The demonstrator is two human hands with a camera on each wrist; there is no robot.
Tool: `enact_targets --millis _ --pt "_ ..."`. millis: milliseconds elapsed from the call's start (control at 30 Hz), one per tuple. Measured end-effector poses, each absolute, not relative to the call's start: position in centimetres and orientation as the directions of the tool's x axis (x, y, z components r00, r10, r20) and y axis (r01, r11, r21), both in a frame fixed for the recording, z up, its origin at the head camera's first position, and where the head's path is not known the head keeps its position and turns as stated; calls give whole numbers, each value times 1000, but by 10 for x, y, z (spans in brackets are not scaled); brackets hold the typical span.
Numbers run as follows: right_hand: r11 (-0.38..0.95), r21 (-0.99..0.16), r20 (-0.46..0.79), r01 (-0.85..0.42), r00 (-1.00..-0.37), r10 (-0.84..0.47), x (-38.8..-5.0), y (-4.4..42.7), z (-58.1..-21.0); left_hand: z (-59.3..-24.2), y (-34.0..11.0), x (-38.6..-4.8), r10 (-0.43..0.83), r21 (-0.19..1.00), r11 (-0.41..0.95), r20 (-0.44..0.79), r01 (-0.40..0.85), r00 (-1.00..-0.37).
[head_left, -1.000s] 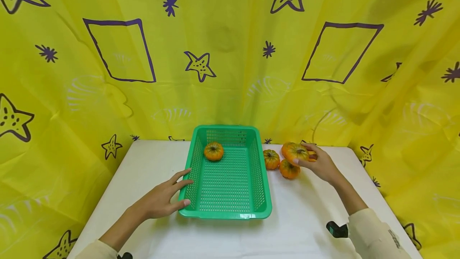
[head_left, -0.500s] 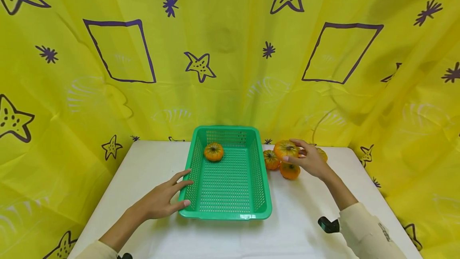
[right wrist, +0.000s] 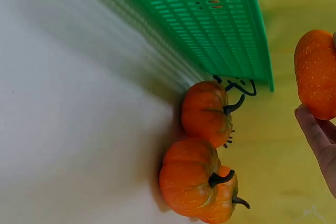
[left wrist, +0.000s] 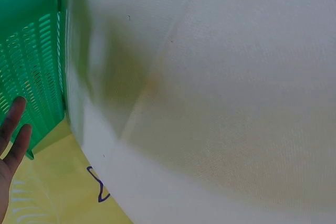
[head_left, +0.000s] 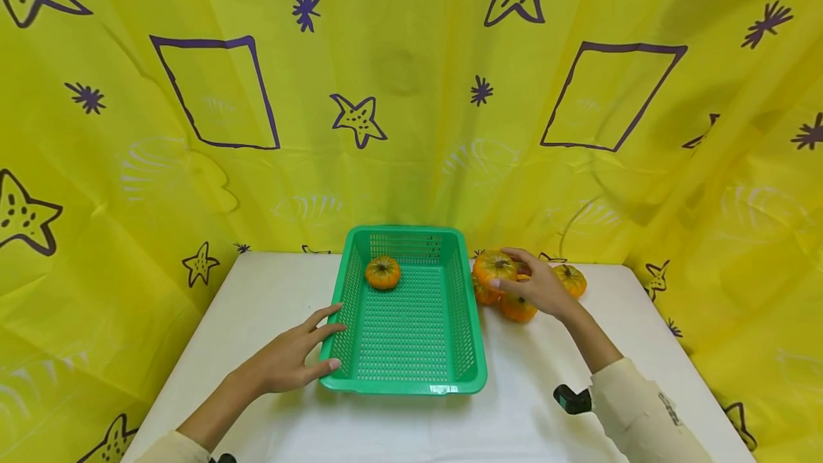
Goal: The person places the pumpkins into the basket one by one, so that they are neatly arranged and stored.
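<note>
A green perforated basket [head_left: 403, 386] stands on the white table with one orange pumpkin [head_left: 382, 272] in its far left part. My left hand [head_left: 286, 357] rests on the basket's left rim, fingers spread; two of its fingers [left wrist: 19, 142] show beside the basket wall in the left wrist view. Just right of the basket, my right hand [head_left: 543, 284] grips a pumpkin [head_left: 494, 267] above the others, and that pumpkin [right wrist: 316, 74] hangs clear of the table in the right wrist view. Below it are two pumpkins, one [head_left: 485, 293] partly hidden and another [head_left: 517, 309] nearer me.
Another pumpkin [head_left: 571, 280] lies at the back right, behind my right hand. A yellow patterned curtain [head_left: 411, 170] surrounds the white table [head_left: 270, 284] at the back and both sides. Dark devices sit at both wrists.
My right hand has moved left with the gripped pumpkin, toward the basket's right rim. The pumpkin at the back right has come into view behind it. My left hand has stayed in place.
</note>
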State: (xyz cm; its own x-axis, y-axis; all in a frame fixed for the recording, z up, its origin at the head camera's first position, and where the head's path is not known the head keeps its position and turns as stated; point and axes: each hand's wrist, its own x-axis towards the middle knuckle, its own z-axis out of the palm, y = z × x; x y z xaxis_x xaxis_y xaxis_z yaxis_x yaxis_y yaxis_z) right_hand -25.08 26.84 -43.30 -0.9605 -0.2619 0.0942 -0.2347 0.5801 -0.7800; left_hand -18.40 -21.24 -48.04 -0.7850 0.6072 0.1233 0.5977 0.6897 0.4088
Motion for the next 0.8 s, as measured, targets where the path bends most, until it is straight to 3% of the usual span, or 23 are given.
enact_targets --millis 400,800 --pt "562 -788 112 -251 -956 -270 -255 253 -426 -480 -212 -186 608 404 691 124 600 -784" --pt "520 -826 46 -219 -944 -326 -266 235 -424 -481 -212 -185 604 400 697 119 595 -788"
